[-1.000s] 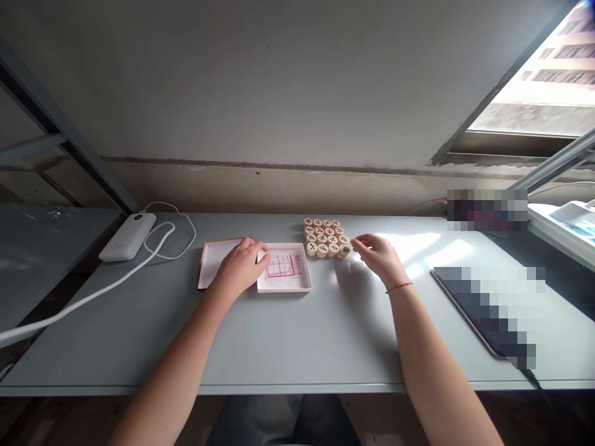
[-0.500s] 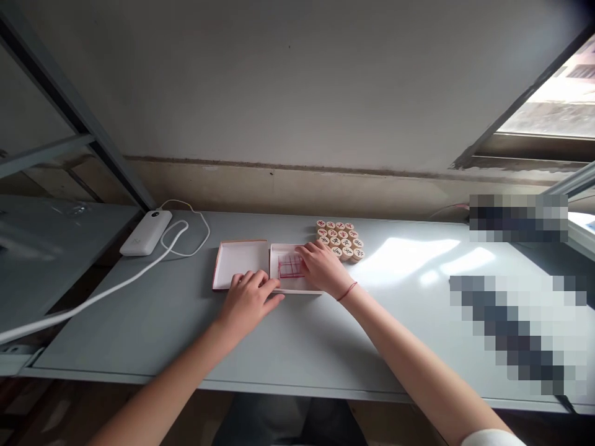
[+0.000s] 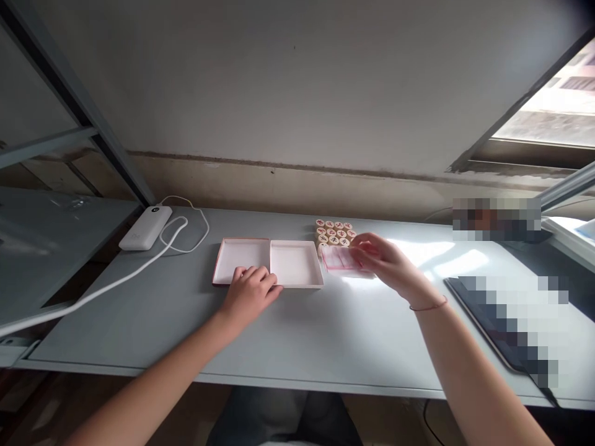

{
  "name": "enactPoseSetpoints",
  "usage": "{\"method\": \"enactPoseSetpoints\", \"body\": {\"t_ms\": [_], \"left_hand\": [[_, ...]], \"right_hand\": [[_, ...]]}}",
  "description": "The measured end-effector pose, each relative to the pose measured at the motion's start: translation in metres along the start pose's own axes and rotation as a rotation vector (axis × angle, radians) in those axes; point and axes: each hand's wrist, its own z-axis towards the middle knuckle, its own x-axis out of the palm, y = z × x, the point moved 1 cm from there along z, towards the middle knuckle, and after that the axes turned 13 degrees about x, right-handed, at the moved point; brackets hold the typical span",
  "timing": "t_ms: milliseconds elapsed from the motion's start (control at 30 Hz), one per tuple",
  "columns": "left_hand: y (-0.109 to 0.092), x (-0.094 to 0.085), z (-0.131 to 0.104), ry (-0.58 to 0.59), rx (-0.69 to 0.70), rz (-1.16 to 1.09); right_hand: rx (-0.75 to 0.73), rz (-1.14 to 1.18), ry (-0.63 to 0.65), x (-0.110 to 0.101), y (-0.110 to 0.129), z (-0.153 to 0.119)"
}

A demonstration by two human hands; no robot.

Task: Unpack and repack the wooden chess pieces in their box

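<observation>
My left hand (image 3: 251, 291) has its fingers curled over the front edge where two shallow box halves meet, gripping the box there. On the left is the box lid (image 3: 244, 251), with an orange-red outer edge and pale inside. Beside it stands the white box base (image 3: 296, 263), bare inside. To the right, my right hand (image 3: 388, 263) pinches a folded clear plastic chessboard sheet (image 3: 341, 258) with red lines, held just in front of the chess pieces. These round wooden Chinese chess pieces (image 3: 332, 233) stand stacked in rows, partly hidden by the sheet and hand.
A white power bank (image 3: 147, 228) with a white cable (image 3: 125, 280) lies at the left of the grey table (image 3: 297, 347). On the right lies a dark flat item (image 3: 483, 328), partly pixelated, with another blurred-out object (image 3: 497, 220) behind it. A wall borders the back.
My right hand has lifted the folded plastic chessboard sheet out of the box base and carried it right, towards the chess pieces. My left hand stays at the box's front edge.
</observation>
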Motion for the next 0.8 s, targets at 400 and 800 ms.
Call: {"method": "enactPoseSetpoints", "body": {"t_ms": [400, 800], "left_hand": [[0.0, -0.012, 0.018, -0.178, 0.11, 0.175], [-0.016, 0.022, 0.019, -0.045, 0.574, -0.167]], "right_hand": [[-0.155, -0.421, -0.517, 0.028, -0.051, -0.008], [-0.603, -0.629, -0.111, 0.107, -0.005, -0.027]]}}
